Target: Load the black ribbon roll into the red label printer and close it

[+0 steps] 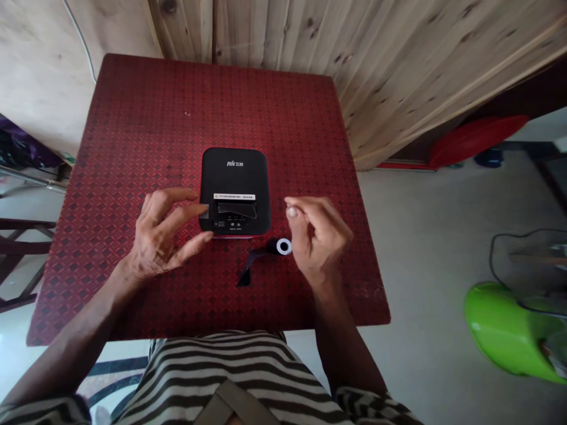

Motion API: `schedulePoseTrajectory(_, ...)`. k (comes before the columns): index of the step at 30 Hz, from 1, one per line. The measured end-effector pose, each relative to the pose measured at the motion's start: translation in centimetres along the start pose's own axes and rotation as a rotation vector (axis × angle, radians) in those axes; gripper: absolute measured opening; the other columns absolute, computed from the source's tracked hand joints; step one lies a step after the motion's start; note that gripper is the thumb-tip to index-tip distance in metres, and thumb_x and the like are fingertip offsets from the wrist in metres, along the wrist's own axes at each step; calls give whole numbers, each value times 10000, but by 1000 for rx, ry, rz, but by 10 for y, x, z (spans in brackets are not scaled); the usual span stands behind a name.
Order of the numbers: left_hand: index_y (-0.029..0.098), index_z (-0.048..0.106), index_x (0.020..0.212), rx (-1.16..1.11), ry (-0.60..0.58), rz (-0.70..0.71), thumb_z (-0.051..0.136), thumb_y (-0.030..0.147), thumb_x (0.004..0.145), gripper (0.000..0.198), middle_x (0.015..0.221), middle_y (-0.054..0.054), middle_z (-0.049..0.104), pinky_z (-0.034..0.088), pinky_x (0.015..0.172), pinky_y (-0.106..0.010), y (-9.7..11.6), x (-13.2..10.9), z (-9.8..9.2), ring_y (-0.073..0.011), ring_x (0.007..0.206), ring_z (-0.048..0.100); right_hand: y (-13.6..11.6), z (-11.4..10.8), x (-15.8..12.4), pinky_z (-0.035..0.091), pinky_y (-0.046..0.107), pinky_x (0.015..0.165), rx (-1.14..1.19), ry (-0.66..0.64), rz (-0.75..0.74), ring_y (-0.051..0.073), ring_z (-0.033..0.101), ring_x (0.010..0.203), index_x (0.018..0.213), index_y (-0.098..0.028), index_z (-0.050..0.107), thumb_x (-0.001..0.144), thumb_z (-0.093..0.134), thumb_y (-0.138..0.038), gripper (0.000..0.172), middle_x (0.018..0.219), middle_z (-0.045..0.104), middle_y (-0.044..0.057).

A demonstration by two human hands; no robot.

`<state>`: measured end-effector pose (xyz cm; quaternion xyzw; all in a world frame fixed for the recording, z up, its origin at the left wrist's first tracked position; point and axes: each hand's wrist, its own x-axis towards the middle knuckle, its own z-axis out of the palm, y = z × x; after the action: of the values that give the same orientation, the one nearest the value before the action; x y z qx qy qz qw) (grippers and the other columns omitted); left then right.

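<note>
While the left hand (160,233) spreads open at the black device's (234,177) left edge, the right hand (316,230) pinches closed (on anything, I cannot tell) beside a black roll (278,246); beneath both, a red patterned table (155,130); beyond, a wooden wall (287,32).

A black, round-cornered boxy device (234,179) bears white lettering (235,164) and a white label (234,196); dark diamonds pattern the red rectangular counter (150,130); the black ribbon roll (271,246) has a white end (289,247).

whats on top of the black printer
The black printer bears a pale logo, a white label and, beside the label, a dark strip. Its inside is covered and cannot be seen.
</note>
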<state>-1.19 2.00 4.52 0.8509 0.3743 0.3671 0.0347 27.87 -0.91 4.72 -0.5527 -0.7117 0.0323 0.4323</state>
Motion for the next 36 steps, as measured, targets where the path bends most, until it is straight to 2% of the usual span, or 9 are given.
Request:
schedulePoseTrajectory(4,298,615,1415,153,12,94,788,517,936,555,1268,-105,710,572,926,-431,-3,-12,6,-290,1147,708,22,12,1,597,387,842,136,-52,215,224,771,927,1038,-228,784,1084,524,-345,289,1010,824,86)
schedulePoseTrajectory(10,245,590,1454,170,58,108,814,456,930,608,1218,-122,731,582,933,-411,-1,-15,10,-275,1104,721,25,27,0,604,356,862,374,-172,307,210,794,952,1043,-226,812,1069,565,-409,309,1053,852,59)
schedulePoseTrajectory(16,265,641,1386,223,60,142,787,498,947,518,1207,-106,742,617,911,-415,-3,-16,7,-271,1088,739,27,28,-2,616,350,849,442,-146,310,208,806,932,1007,-255,829,1057,603,-446,300,1039,864,40)
schedulePoseTrajectory(21,251,659,1366,212,45,143,847,468,897,551,1217,-123,738,623,889,-424,-4,-11,3,-281,1081,744,29,28,-2,623,360,850,456,-146,295,211,808,935,1008,-265,831,1050,625,-435,270,1031,860,34)
schedulePoseTrajectory(25,265,685,1296,199,29,162,876,513,852,543,1223,-103,737,616,881,-437,-6,-6,1,-292,1111,735,29,26,-1,624,355,855,453,-163,275,203,806,923,1032,-256,829,1056,620,-427,271,1034,857,34)
schedulePoseTrajectory(29,276,707,1207,157,25,146,887,562,827,509,1264,-104,718,608,927,-492,-9,-2,2,-315,1166,708,27,25,0,622,350,825,445,-163,267,201,801,908,1030,-249,826,1054,617,-440,284,1021,855,37)
schedulePoseTrajectory(33,244,724,1138,52,41,106,960,523,749,533,1389,-121,640,599,1002,-519,-10,-1,6,-330,1246,658,25,26,0,624,353,832,430,-153,267,202,803,913,1030,-242,823,1046,629,-450,286,1028,856,43)
schedulePoseTrajectory(36,202,725,1109,37,73,84,978,501,732,543,1403,-137,570,595,1051,-532,-8,-2,9,-336,1275,622,24,26,0,625,352,822,408,-160,257,205,808,923,1056,-244,824,1046,634,-443,275,1022,857,41)
